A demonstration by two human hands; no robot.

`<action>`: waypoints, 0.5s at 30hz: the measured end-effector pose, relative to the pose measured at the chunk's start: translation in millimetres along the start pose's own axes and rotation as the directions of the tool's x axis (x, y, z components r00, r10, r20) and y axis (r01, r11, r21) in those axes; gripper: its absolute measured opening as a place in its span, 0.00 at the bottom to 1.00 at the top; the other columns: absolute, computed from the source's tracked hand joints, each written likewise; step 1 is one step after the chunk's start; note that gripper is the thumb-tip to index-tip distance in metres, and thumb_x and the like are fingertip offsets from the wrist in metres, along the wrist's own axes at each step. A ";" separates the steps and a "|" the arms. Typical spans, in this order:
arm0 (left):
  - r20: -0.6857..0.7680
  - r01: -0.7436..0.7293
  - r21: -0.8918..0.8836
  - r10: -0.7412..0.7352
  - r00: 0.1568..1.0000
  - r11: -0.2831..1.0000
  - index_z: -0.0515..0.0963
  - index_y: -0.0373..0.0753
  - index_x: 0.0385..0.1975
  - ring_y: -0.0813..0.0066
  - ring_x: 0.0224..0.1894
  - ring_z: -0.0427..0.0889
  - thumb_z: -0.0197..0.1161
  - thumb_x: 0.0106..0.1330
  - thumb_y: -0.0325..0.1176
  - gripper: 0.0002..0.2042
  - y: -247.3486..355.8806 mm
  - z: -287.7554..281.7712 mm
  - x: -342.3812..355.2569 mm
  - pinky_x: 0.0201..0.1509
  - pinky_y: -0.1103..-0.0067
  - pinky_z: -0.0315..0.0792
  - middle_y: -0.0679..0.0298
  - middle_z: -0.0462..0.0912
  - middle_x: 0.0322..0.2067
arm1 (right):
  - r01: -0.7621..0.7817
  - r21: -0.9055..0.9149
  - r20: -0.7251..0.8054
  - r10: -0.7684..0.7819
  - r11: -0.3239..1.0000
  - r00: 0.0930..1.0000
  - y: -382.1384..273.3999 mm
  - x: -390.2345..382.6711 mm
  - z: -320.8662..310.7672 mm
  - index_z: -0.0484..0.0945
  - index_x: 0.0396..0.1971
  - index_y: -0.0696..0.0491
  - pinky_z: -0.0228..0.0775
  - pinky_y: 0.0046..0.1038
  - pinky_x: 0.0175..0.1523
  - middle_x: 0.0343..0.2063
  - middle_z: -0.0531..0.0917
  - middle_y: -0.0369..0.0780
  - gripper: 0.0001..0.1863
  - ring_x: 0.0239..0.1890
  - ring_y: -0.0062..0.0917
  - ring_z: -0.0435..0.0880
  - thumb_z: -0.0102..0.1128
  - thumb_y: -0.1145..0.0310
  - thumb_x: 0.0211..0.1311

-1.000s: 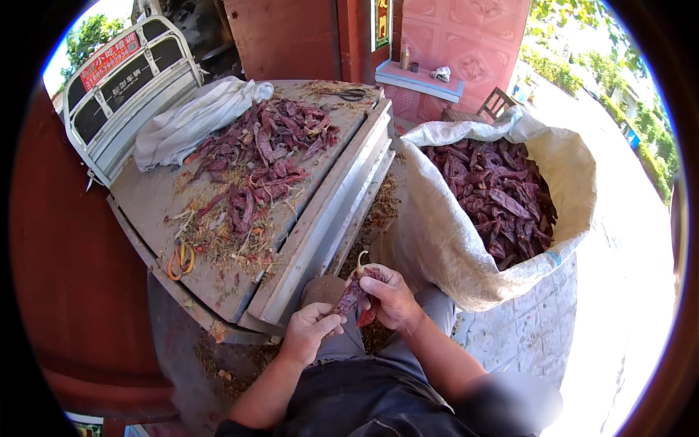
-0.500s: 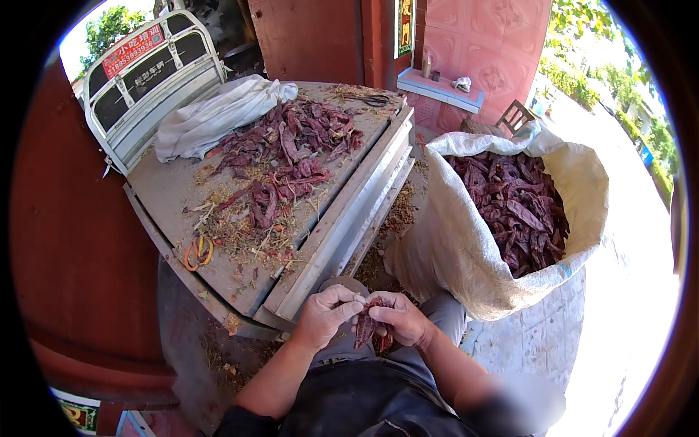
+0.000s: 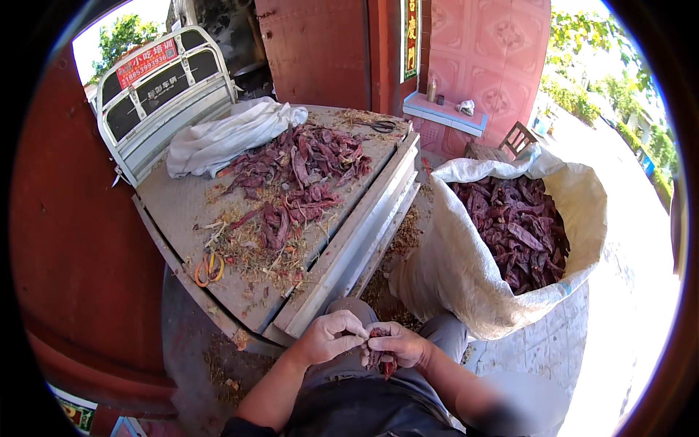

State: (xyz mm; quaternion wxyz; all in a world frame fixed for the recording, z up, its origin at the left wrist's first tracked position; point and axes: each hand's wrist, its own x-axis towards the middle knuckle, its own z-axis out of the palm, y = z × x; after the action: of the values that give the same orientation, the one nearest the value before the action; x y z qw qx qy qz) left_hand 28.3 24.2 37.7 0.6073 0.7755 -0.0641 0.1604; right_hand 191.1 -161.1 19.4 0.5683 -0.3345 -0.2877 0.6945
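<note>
Over my lap, my right hand (image 3: 405,345) grips a few dried red chili peppers (image 3: 386,364), their wrinkled ends hanging below the fingers. My left hand (image 3: 333,338) is just beside it, thumb and forefinger pinched together close to the peppers' upper ends. Whatever sits in that pinch is too small to make out. On the flat truck bed (image 3: 175,198) ahead lies a loose pile of dried chilies (image 3: 309,156), with stems and crumbs scattered around it. To my right stands a white woven sack (image 3: 444,269), its mouth wide, filled with dark red chilies (image 3: 513,226).
Orange-handled scissors (image 3: 210,269) lie at the bed's near left corner. A white cloth sack (image 3: 226,135) is heaped behind the pile, and dark-handled scissors (image 3: 380,126) rest at the far edge. The bed's raised metal side (image 3: 357,240) runs before my knees. A wooden chair (image 3: 515,138) stands beyond the sack.
My left fingertips have drawn slightly up and away from the peppers' ends. The peppers in my right hand have turned and hang lower. The whole view has tipped a little, shifting the scene downward.
</note>
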 end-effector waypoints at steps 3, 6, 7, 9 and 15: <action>0.020 0.210 -0.303 -0.214 0.977 0.930 0.84 0.33 0.47 0.77 0.45 0.83 0.71 0.68 0.25 0.10 2.1 -0.6 -9.8 0.52 0.77 0.77 0.63 0.84 0.41 | -0.045 -0.443 -0.091 0.005 0.895 0.996 -21.5 -1.6 5.4 0.82 0.48 0.55 0.75 0.25 0.41 0.35 0.88 0.38 0.15 0.39 0.20 0.86 0.68 0.61 0.71; 0.099 0.388 -0.266 -0.376 0.922 0.883 0.84 0.33 0.47 0.80 0.45 0.82 0.73 0.67 0.30 0.12 11.6 -9.5 -14.6 0.52 0.79 0.77 0.63 0.86 0.41 | -0.097 -0.844 -0.130 -0.027 0.528 0.991 -37.6 -3.4 12.1 0.83 0.47 0.53 0.77 0.33 0.45 0.37 0.86 0.40 0.14 0.40 0.28 0.87 0.69 0.61 0.68; 0.089 0.394 -0.170 -0.384 0.919 0.903 0.84 0.33 0.46 0.76 0.43 0.84 0.72 0.68 0.32 0.12 10.8 -8.9 -15.0 0.51 0.76 0.78 0.61 0.87 0.40 | -0.092 -0.920 -0.121 -0.055 0.381 0.991 -38.6 -4.1 13.8 0.83 0.48 0.52 0.78 0.36 0.46 0.38 0.85 0.42 0.15 0.40 0.32 0.87 0.69 0.60 0.67; 0.064 0.397 0.023 -0.397 0.915 0.918 0.84 0.34 0.45 0.68 0.40 0.87 0.69 0.71 0.37 0.13 9.1 -6.7 -15.1 0.48 0.72 0.79 0.57 0.89 0.38 | -0.029 -0.977 -0.055 -0.114 0.212 0.992 -38.3 -2.9 19.3 0.83 0.47 0.50 0.78 0.40 0.47 0.40 0.85 0.43 0.15 0.42 0.39 0.87 0.68 0.59 0.66; 0.236 0.194 0.504 -0.350 0.907 0.842 0.82 0.38 0.34 0.38 0.40 0.81 0.63 0.74 0.49 0.18 6.0 -3.0 -12.8 0.42 0.57 0.74 0.46 0.83 0.33 | 0.001 -0.999 -0.002 -0.075 0.046 0.997 -44.0 -2.0 29.3 0.83 0.44 0.50 0.77 0.41 0.47 0.39 0.84 0.42 0.13 0.43 0.44 0.86 0.67 0.58 0.66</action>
State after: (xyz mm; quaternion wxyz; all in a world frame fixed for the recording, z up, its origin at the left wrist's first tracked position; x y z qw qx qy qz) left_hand 14.0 24.4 39.7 0.3997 0.9155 -0.0084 -0.0450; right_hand 194.4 -155.3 71.9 0.2061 -0.6449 -0.6809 0.2794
